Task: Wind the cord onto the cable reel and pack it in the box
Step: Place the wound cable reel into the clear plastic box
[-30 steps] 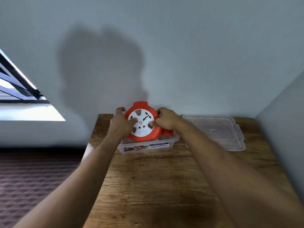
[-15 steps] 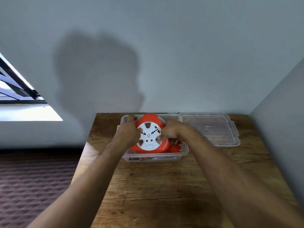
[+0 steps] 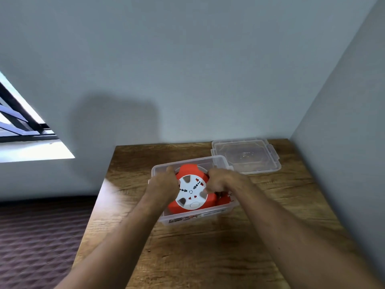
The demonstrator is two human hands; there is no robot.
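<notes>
An orange cable reel (image 3: 192,193) with a white socket face lies inside a clear plastic box (image 3: 187,219) on the wooden table. My left hand (image 3: 164,184) grips the reel's left edge and my right hand (image 3: 221,181) grips its right edge, both reaching down into the box. An orange plug (image 3: 224,200) sits in the box to the right of the reel. The cord itself is hidden.
The box's clear lid (image 3: 245,155) lies flat at the back right of the table (image 3: 208,257), close to the right wall. The back wall runs just behind the box. The table's left edge drops to a dark carpet (image 3: 37,236).
Both hands have lowered the reel from above the box rim down into the box. The view has tilted and shifted, so the box now appears lower in the frame.
</notes>
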